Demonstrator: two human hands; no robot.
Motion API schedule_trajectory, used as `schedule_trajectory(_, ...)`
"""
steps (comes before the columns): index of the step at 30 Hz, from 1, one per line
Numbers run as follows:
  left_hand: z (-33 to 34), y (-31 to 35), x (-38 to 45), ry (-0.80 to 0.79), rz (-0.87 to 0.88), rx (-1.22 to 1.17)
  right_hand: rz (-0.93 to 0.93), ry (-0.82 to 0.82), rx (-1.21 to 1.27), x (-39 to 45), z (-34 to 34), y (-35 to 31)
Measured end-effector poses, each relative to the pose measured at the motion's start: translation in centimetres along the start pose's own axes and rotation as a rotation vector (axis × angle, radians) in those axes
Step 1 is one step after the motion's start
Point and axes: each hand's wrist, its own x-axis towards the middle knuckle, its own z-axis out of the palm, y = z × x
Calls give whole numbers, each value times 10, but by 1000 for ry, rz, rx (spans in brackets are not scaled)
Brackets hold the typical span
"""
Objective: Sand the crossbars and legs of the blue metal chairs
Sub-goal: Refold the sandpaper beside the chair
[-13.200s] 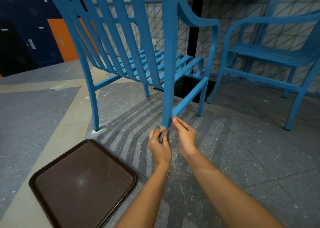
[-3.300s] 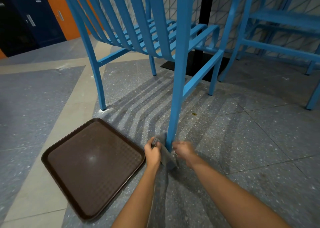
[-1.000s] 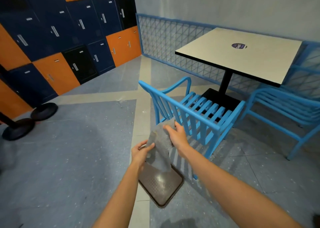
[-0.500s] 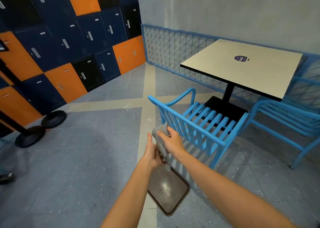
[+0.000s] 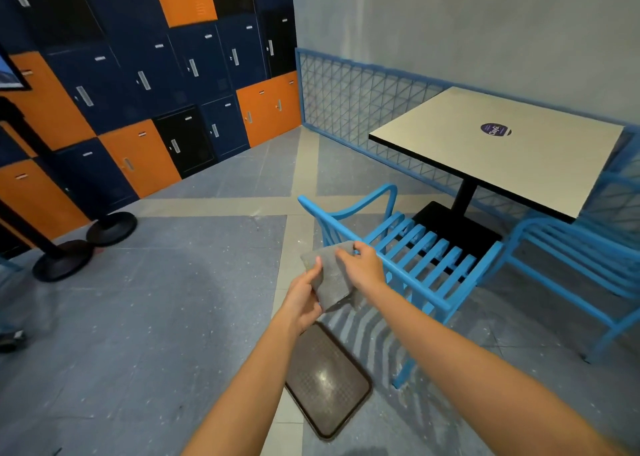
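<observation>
Lowest in the frame, just below centre, a dark brown rectangular plastic tray (image 5: 329, 383) lies flat on the speckled grey floor, with nothing on it.

Above the tray, at the middle of the frame, both bare hands hold a grey rectangular sheet of sandpaper (image 5: 329, 277) up in the air. The left hand (image 5: 303, 299) grips its lower left edge, thumb laid over the face of the sheet. The right hand (image 5: 362, 267) pinches its upper right corner. The sheet touches no metal at this moment.

Right of the hands, from centre to lower right, stands the nearer light blue slatted metal armchair (image 5: 415, 258), upright, its back rail just beside the right hand. White dust lies on the floor around its near leg, which suggests some sanding has been done low down there, though no worn patch on the paint can be made out from here.

At the right edge, a second light blue metal chair (image 5: 571, 251) faces the first across the square cream-topped pedestal table (image 5: 498, 147). No dust can be made out under it, so its legs and crossbars probably remain to be sanded.

My judgement is that the sheet is being readied between passes and much of the task is left.

Far off, at upper left, a wall of navy, orange and black lockers (image 5: 145, 85) closes the room.
</observation>
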Motion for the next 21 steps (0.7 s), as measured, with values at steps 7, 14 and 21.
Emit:
schedule_trajectory(7,9,24,28,102,73,189,53,101,27,31,-17,-5)
schedule_trajectory(14,-1,58,61,-26,37,263,164,181,52,49,4,-1)
schedule_trajectory(21,-34,94,85,-207,-81,383,490,238,416,36,69,-2)
